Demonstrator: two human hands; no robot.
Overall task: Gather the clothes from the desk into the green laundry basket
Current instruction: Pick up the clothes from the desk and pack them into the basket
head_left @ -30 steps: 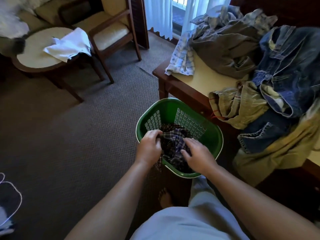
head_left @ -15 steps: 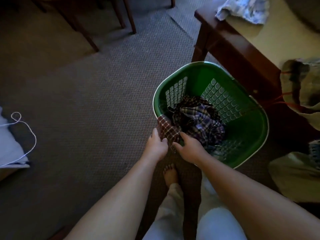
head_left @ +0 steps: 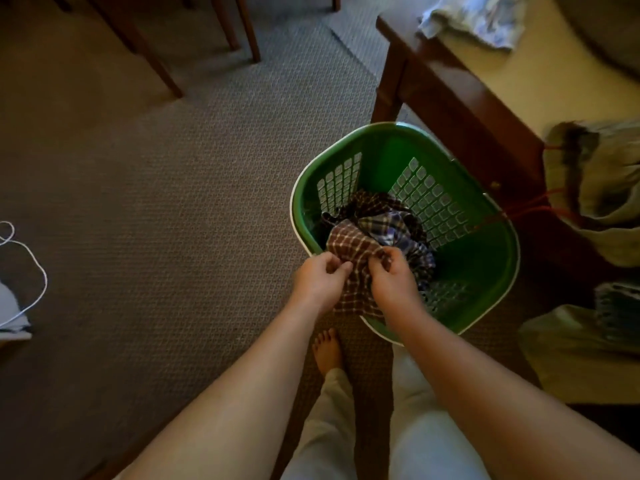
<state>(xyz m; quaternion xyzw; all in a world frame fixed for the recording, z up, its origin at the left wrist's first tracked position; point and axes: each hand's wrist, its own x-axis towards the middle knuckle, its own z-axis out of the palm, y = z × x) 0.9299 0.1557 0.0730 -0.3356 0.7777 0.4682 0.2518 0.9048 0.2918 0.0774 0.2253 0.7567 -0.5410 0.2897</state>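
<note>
Though dim, brown carpet (head_left: 156,209) under desk (head_left: 460,98) and green basket (head_left: 485,271).

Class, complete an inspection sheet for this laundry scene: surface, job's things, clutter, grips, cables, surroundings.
Surface: brown carpet; wooden desk at right.
Job's things: green laundry basket on the carpet, plaid garment inside; brown checked cloth draped over its near rim; olive garment hangs off the desk; pale garment on it.
Clutter: nothing seen.
Grips: left grip and right grip each pinch the cloth.
Cables: white cord on the carpet, far left.
Surroundings: chair legs beyond; bare foot near the basket.
</note>
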